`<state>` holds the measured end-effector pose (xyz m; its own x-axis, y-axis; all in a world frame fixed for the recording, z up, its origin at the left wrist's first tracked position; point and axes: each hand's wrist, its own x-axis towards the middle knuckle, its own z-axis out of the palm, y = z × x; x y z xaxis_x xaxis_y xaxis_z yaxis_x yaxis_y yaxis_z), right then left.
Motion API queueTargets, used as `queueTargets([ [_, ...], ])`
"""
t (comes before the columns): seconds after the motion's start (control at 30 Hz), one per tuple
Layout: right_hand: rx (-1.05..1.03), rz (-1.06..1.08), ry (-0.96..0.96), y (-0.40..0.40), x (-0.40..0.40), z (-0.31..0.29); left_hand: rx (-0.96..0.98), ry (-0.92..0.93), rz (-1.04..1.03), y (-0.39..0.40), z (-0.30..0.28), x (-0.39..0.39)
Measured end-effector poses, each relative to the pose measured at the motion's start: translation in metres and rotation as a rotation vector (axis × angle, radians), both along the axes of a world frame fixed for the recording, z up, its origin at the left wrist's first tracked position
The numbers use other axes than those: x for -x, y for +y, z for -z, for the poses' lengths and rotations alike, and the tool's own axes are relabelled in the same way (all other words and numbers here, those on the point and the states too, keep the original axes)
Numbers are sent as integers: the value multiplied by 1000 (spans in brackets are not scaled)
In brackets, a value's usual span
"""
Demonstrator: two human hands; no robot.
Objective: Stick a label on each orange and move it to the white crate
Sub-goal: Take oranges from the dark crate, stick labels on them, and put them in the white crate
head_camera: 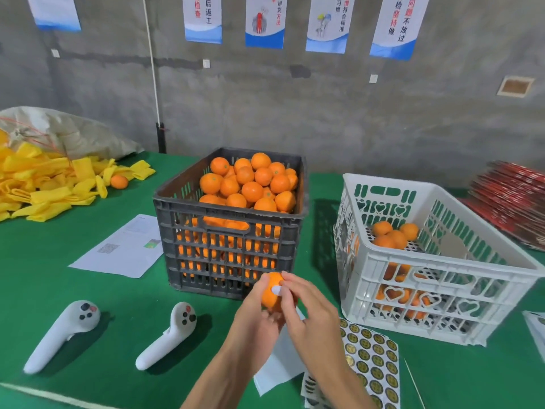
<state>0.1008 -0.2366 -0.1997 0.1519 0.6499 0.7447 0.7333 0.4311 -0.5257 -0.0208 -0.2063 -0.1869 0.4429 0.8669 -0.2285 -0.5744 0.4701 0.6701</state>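
Orange (272,293) half hidden by hands; sticker sheet (372,367) cut off btm edge.

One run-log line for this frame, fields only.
stage: labelling | left hand: holds orange | right hand: pressing label on | white crate: some oranges in | black crate: full

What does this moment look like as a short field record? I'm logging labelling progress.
held orange: orange between both hands, in front of the dark crate
left hand: left hand cups the orange
right hand: right hand presses a white sticker on it
source: dark crate heaped with oranges
destination: white crate holds some oranges
label supply: sticker sheet on the green table
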Motion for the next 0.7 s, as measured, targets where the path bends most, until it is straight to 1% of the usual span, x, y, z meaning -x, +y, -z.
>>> queueTargets([
  [0.03, 37, -12, 160, 0, -5, -3, 11, -8, -4, -1, -2, -4],
  [0.07, 60, 2, 278, 0, -12, -6, 29, -3, -21, -1, -3, -7],
  [0.1, 55, 30, 329, 0, -18, -8, 60, 5, -41, -1, -3, -10],
  [0.13, 15, 86, 283, 1, -25, -11, 88, 12, -56, -1, -2, -13],
  [0.17, -40, 152, 165, 2, -32, -12, 98, 12, -54, -2, -1, -16],
  [0.23, -130, 256, -135, 3, -39, -9, 63, -7, 0, -6, -3, -22],
  [0.27, -143, 256, -243, 3, -40, -8, 36, -16, 27, -9, -5, -24],
  [0.3, -139, 236, -309, 2, -41, -7, 15, -17, 41, -10, -7, -26],
  [0.33, -124, 203, -334, 0, -40, -5, 2, -13, 42, -11, -10, -28],
  [0.43, -80, 75, -297, -7, -44, -5, 1, -6, 18, -10, -17, -33],
  [0.5, -37, 31, -317, -9, -49, -9, -8, 12, 23, -6, -24, -38],
  [0.6, -13, 70, -363, -7, -58, -24, -38, 49, -7, 5, -38, -52],
  [0.7, -18, 152, -357, 0, -76, -50, -153, 132, 39, 16, -59, -66],
])
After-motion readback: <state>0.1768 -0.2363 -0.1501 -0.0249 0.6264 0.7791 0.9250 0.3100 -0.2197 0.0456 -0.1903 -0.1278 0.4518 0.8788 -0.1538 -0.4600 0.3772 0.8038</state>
